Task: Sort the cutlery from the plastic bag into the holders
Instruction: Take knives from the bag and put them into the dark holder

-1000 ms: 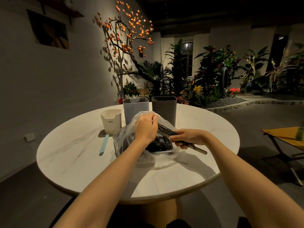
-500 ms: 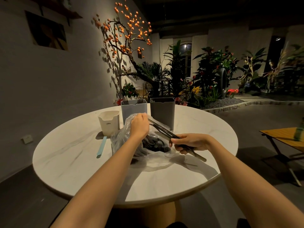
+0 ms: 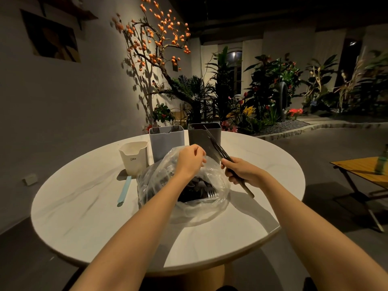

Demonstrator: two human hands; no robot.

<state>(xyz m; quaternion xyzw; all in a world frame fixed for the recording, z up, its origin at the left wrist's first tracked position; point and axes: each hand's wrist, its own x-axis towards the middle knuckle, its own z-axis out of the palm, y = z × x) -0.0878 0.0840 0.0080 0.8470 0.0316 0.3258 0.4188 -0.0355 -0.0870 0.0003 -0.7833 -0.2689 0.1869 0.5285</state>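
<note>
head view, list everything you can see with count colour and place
table: 1, white, round, under everything
plastic bag: 1, clear, middle of table, dark cutlery and a silver fork inside
cream holder: 1, far left of the row of holders
blue-grey holder: 1, middle of the row, forks standing in it
dark grey holder: 1, right of the row
light blue utensil: 1, flat on table, left of bag
knives: a few, dark, in the right hand, tips in front of the dark grey holder
side table: 1, yellow, far right, green bottle on it
plants: many, back of room
left hand: at the bag's mouth, touching the plastic
right hand: grips the knives
</note>
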